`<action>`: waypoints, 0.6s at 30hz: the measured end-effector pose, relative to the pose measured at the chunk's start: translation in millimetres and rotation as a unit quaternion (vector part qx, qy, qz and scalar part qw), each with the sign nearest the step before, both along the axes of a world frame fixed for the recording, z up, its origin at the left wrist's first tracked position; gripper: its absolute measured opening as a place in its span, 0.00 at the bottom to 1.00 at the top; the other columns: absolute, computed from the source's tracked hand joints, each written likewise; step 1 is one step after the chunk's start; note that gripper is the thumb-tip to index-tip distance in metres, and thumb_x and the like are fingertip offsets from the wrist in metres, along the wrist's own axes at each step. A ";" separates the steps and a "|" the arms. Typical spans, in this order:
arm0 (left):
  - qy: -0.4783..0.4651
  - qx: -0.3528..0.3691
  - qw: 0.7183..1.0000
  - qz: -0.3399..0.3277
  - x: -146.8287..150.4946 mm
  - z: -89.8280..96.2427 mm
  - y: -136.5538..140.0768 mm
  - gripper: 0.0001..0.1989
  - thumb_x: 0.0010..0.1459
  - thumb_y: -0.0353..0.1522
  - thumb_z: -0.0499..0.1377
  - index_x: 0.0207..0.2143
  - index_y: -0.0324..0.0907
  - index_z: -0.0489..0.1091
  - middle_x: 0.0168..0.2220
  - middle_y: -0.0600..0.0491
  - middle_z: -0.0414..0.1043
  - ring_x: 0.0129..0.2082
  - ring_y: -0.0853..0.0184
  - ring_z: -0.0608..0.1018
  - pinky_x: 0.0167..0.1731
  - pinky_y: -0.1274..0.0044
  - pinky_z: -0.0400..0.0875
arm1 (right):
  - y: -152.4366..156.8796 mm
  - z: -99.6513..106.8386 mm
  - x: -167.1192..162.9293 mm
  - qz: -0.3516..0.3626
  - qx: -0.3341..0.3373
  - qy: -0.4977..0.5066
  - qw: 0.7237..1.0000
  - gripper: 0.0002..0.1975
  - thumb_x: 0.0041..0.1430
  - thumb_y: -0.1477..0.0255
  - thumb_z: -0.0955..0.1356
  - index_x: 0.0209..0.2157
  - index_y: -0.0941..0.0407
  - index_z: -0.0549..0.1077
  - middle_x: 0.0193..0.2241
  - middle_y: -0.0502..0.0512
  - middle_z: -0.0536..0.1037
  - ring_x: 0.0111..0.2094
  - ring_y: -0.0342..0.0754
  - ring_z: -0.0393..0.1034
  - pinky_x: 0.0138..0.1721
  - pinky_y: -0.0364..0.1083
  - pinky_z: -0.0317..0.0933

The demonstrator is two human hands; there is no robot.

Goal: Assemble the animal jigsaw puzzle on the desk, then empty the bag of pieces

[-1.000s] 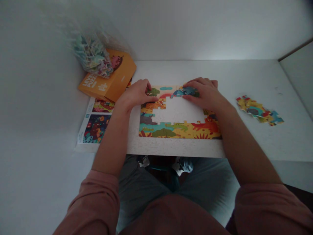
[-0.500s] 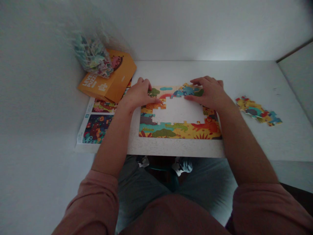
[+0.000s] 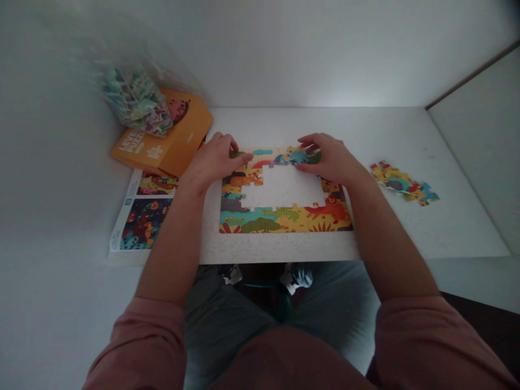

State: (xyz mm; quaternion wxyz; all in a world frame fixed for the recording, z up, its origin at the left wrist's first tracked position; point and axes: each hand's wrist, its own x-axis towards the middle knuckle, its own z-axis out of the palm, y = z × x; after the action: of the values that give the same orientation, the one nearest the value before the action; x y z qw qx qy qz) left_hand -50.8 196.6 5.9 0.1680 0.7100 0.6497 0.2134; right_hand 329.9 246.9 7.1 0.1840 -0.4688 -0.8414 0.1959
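A jigsaw puzzle (image 3: 260, 224) with animal pictures lies flat on the white table, its border joined around a bare middle. My left hand (image 3: 213, 158) is at its upper left corner, thumb stretched over the tree picture and fingers bent beyond the edge; the thumb and fingers are apart. At the upper right, my right hand (image 3: 328, 157) spans the top border by the blue animal pieces (image 3: 296, 157). Its thumb is at the inner edge and its fingers at the outer edge, gripping the border between them. Part of the right border is hidden under this hand.
Several loose puzzle pieces (image 3: 406, 184) lie in a heap on the right of the table (image 3: 459, 230). On the left, a clear bag of pieces (image 3: 136, 100) rests on an orange box (image 3: 179, 146), above a printed picture sheet (image 3: 142, 219). Walls stand behind and left.
My left thumb has drawn back from the inner edge toward the corner. The top border near my right hand looks straighter. The whole view has shifted slightly.
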 end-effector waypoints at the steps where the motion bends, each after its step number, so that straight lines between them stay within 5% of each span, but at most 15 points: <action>1: -0.002 -0.002 1.000 -0.002 -0.5 0.5 0.3 0.27 0.68 0.62 0.77 0.43 0.52 0.79 0.47 0.45 0.80 0.49 0.47 0.83 0.52 0.58 0.81 | 0.0 0.5 0.3 0.010 -0.008 0.004 1.000 0.37 0.65 0.54 0.82 0.74 0.45 0.85 0.66 0.68 0.91 0.63 0.79 0.89 0.70 0.84 0.78; 8: -0.003 0.003 1.000 -0.006 -3.6 1.8 0.8 0.26 0.67 0.61 0.78 0.45 0.52 0.81 0.46 0.46 0.81 0.48 0.49 0.82 0.51 0.60 0.79 | 0.6 3.2 5.6 0.098 -0.008 0.009 0.995 0.39 0.66 0.58 0.80 0.77 0.43 0.84 0.74 0.66 0.86 0.72 0.79 0.82 0.74 0.81 0.77; 12: 0.011 -0.001 1.000 0.000 -0.9 7.6 -1.2 0.24 0.69 0.59 0.77 0.46 0.52 0.82 0.47 0.46 0.82 0.47 0.50 0.82 0.51 0.60 0.80 | 0.3 2.3 3.7 0.054 0.022 -0.030 0.998 0.30 0.74 0.55 0.78 0.74 0.44 0.85 0.70 0.69 0.86 0.72 0.81 0.80 0.77 0.82 0.70; 18: 0.072 -0.074 0.994 0.024 11.1 26.7 -7.3 0.18 0.77 0.52 0.73 0.55 0.49 0.83 0.56 0.43 0.86 0.55 0.49 0.86 0.56 0.63 0.79 | -11.9 1.6 -17.6 0.011 0.015 -0.085 0.996 0.34 0.72 0.45 0.81 0.69 0.50 0.87 0.66 0.74 0.86 0.70 0.88 0.79 0.77 0.86 0.63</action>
State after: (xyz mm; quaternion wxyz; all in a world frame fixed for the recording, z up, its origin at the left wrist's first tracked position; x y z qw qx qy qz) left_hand -39.7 189.3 32.6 0.1681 0.6935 0.6907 0.1173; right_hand 312.3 235.0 8.7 0.1169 -0.4717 -0.8618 0.1450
